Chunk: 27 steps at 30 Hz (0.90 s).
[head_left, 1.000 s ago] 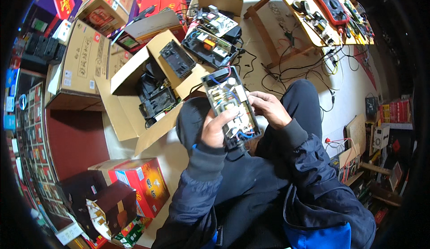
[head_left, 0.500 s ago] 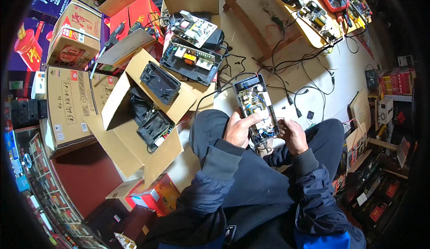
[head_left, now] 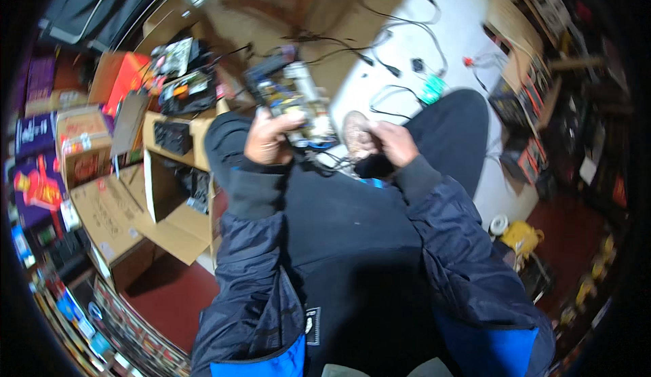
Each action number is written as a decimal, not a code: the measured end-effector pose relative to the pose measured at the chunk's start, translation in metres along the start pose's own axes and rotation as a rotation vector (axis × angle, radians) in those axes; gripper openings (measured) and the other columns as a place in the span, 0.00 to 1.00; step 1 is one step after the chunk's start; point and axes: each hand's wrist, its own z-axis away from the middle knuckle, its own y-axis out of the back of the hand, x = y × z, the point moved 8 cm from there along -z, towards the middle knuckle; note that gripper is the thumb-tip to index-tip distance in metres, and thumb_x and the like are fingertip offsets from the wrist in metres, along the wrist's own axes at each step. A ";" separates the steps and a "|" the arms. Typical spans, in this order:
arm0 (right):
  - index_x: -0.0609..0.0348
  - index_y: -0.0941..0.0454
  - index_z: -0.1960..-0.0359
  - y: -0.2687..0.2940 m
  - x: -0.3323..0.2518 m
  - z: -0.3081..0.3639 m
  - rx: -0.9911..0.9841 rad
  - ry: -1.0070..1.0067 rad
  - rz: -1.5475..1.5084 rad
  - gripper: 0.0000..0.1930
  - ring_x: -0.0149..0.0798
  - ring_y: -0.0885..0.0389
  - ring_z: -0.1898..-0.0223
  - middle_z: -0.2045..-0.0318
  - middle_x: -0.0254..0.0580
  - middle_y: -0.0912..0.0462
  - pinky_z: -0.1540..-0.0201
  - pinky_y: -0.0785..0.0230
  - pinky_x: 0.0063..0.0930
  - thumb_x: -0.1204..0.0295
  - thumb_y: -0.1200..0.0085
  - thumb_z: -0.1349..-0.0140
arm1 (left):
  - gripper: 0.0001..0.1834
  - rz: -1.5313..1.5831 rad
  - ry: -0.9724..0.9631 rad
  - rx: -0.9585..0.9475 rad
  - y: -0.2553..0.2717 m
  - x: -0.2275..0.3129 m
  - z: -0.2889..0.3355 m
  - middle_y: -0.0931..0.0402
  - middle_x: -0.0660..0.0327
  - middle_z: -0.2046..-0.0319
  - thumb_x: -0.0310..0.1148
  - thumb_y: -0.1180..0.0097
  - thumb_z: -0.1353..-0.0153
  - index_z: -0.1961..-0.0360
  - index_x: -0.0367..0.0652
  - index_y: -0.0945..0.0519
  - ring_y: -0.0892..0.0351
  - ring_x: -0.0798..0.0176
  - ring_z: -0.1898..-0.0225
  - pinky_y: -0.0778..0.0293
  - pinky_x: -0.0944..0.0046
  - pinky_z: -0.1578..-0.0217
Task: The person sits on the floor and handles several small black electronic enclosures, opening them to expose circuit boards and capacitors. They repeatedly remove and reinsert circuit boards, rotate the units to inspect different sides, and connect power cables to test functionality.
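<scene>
Boxes (head_left: 102, 207) stand left. Beside the left knee (head_left: 227, 138), an open circuit unit (head_left: 310, 99) is clamped in the left hand (head_left: 268, 138); the right hand (head_left: 395, 142) hangs clear, its grip too blurred to tell. Handling the unit seems the step; the next move calls for steady support.
</scene>
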 end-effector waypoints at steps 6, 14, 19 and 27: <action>0.69 0.15 0.57 -0.001 0.002 -0.008 -0.042 0.056 0.364 0.17 0.29 0.17 0.67 0.68 0.40 0.13 0.60 0.24 0.26 0.63 0.42 0.31 | 0.39 0.204 -0.033 0.228 -0.004 -0.019 0.016 0.27 0.40 0.34 0.30 0.42 0.42 0.29 0.30 0.34 0.28 0.42 0.31 0.32 0.41 0.28; 0.65 0.14 0.57 -0.019 -0.004 -0.030 -0.084 0.200 0.359 0.14 0.32 0.14 0.64 0.67 0.42 0.12 0.58 0.22 0.28 0.65 0.43 0.31 | 0.41 0.122 0.018 0.206 -0.019 -0.033 0.046 0.32 0.40 0.30 0.35 0.43 0.39 0.26 0.30 0.38 0.32 0.44 0.28 0.36 0.43 0.27; 0.59 0.12 0.61 -0.037 -0.007 -0.046 0.078 0.335 0.548 0.15 0.52 0.11 0.62 0.60 0.58 0.11 0.53 0.19 0.45 0.60 0.43 0.36 | 0.43 0.003 0.163 0.126 -0.031 -0.040 0.035 0.33 0.43 0.28 0.39 0.42 0.37 0.23 0.32 0.41 0.30 0.48 0.29 0.32 0.45 0.30; 0.60 0.17 0.53 0.002 -0.019 -0.018 0.217 0.454 0.269 0.21 0.57 0.13 0.55 0.58 0.55 0.13 0.52 0.22 0.47 0.55 0.52 0.23 | 0.44 -0.184 0.066 -0.078 -0.095 -0.008 -0.009 0.34 0.47 0.27 0.40 0.40 0.36 0.22 0.35 0.42 0.31 0.51 0.29 0.29 0.50 0.32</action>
